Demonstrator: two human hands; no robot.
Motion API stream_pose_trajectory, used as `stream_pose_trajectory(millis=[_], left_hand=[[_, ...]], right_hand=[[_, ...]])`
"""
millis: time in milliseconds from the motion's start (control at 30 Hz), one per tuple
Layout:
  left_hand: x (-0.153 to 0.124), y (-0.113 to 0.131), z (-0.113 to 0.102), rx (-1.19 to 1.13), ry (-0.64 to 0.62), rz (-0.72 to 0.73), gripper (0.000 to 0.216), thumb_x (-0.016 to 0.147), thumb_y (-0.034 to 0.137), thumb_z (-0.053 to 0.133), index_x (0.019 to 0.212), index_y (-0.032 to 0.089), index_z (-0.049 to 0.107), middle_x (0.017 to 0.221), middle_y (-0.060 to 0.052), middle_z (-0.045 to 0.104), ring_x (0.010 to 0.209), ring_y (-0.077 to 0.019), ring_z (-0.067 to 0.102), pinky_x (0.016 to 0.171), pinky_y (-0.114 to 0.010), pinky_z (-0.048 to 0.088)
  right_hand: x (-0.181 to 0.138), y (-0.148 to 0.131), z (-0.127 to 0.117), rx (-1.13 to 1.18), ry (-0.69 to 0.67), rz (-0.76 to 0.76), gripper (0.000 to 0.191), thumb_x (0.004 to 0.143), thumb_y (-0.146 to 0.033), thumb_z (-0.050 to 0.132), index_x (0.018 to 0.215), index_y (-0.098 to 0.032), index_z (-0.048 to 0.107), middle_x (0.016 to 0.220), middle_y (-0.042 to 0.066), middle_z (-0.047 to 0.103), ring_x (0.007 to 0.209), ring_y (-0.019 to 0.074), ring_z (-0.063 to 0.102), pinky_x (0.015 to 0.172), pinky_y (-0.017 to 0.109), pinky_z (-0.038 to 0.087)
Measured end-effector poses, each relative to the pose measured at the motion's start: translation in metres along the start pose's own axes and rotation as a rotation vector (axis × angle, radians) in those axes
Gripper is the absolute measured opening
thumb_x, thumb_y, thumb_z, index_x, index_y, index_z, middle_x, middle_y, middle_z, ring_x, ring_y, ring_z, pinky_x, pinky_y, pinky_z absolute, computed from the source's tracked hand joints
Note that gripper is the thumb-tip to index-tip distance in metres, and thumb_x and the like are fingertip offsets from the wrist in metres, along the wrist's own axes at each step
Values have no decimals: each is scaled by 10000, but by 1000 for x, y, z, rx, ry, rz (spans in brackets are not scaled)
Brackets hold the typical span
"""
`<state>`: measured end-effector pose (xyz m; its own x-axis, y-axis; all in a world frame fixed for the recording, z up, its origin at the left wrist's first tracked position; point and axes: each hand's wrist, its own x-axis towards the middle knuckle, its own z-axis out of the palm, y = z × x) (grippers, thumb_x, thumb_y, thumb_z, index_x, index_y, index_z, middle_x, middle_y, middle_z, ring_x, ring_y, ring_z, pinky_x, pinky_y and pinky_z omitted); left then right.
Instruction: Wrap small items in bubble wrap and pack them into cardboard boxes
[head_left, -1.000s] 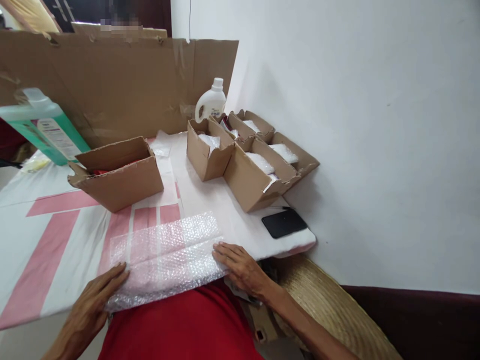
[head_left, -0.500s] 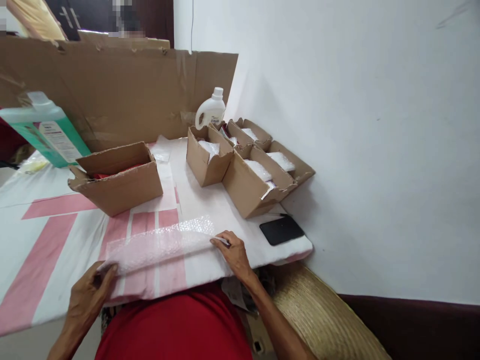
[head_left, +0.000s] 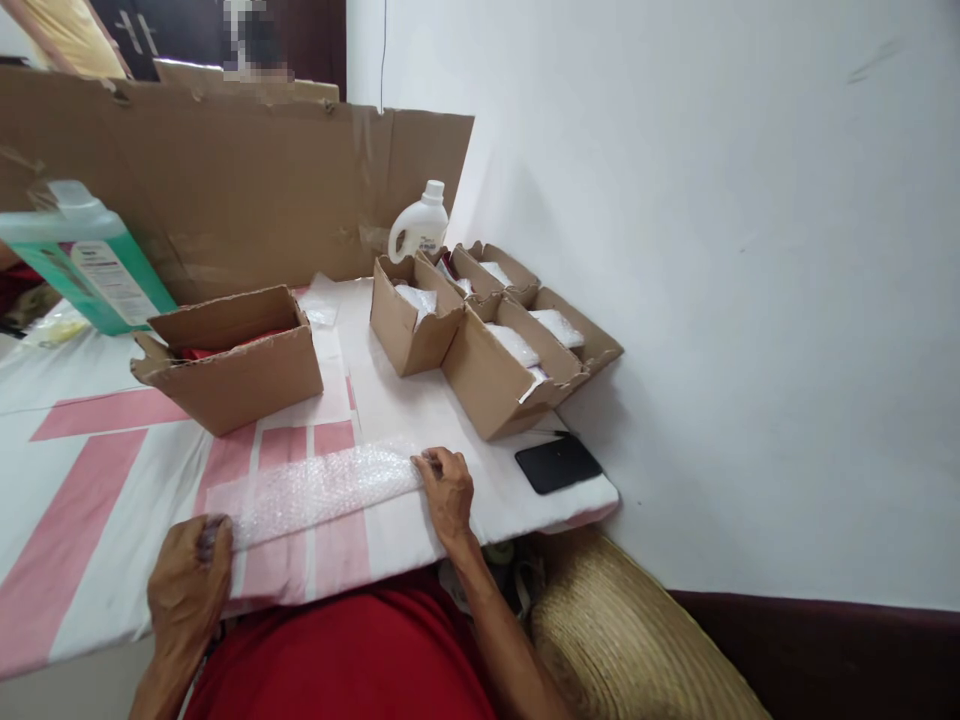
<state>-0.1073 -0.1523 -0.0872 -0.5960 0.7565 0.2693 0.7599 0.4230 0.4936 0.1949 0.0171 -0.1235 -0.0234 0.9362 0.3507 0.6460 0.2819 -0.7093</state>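
Note:
A strip of bubble wrap (head_left: 319, 490) lies folded over near the front edge of the table covered in a pink-and-white cloth (head_left: 90, 470). My left hand (head_left: 187, 580) is closed on the strip's left end. My right hand (head_left: 448, 490) is closed on its right end, fingers curled over the fold. Both hands rest on the tabletop.
An open cardboard box (head_left: 232, 355) stands behind the wrap on the left. Several small boxes (head_left: 491, 345) with white packets stand at the right by the wall. A black phone (head_left: 559, 463) lies at the table's right corner. A white jug (head_left: 418, 225), a green bottle (head_left: 82, 260) and a cardboard sheet (head_left: 225, 180) stand behind.
The bubble wrap lay flat and hung over the table's front edge; both hands lifted its near edge and folded it away from me into a narrower strip, and now grip its ends.

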Motion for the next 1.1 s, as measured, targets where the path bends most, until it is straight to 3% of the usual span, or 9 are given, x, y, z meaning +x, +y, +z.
stream_pose_trajectory(millis=[133,233,300,367,433,533,800,933,1100], left_hand=[[-6,7,-3,-9,78,-45,562,903,520,453,1267,116,594,1134,-151,639,973,-274,641,866,-436,538],[-15,23,-2,81,277,2,746,910,491,508,1528,93,380,1487,-242,467,1293,-385,521,1020,-562,465],[-24,33,8,130,316,206,725,943,403,490,1592,151,288,1602,-212,368,1452,-408,372,1140,-615,343],[-32,37,27,101,202,519,698,971,298,406,1627,220,182,1622,-149,379,1524,-346,295,1212,-576,270],[-38,35,49,78,83,774,707,973,239,335,1638,247,94,1638,-108,373,1567,-278,212,1249,-520,231],[-40,26,72,123,50,871,746,952,226,356,1638,216,62,1679,-136,278,1588,-285,115,1262,-529,198],[-39,16,58,178,21,725,681,963,296,398,1602,115,248,1606,-239,381,1565,-354,192,1195,-645,276],[-34,-26,37,278,-23,730,477,949,197,408,1386,194,598,1615,-217,376,1576,-387,106,1127,-714,314],[-21,-64,13,375,-122,814,463,884,74,442,1175,285,734,1530,-157,502,1574,-414,89,1071,-734,357]], right_hand=[[0,-5,0,-108,128,-66,526,1033,-591,417,1205,-134,612,1017,145,680,965,296,598,870,472,510],[-18,-28,0,-176,189,-228,558,1041,-501,466,1445,-116,457,1276,210,626,1192,338,567,997,534,468],[-36,-53,4,-99,36,-440,665,1032,-507,480,1550,-119,327,1411,213,567,1344,336,497,1108,523,412],[-54,-81,10,-9,-215,-640,820,1013,-586,466,1606,-90,192,1539,208,473,1473,320,377,1200,488,338],[-64,-105,15,4,-443,-700,889,1014,-619,436,1622,-64,102,1638,195,342,1547,293,252,1254,461,260],[-65,-120,20,-18,-656,-672,868,1032,-599,416,1627,-65,78,1674,176,260,1573,255,179,1281,450,194],[-36,-56,24,-180,-622,-524,876,971,-694,465,1613,-134,257,1678,176,216,1569,327,181,1266,575,148],[-16,-14,7,-321,-527,-354,836,999,-656,441,1630,-151,226,1687,165,168,1579,307,143,1263,556,161],[-1,4,-9,-407,-496,-231,849,987,-669,456,1624,-145,255,1689,186,138,1581,317,124,1264,538,129]])
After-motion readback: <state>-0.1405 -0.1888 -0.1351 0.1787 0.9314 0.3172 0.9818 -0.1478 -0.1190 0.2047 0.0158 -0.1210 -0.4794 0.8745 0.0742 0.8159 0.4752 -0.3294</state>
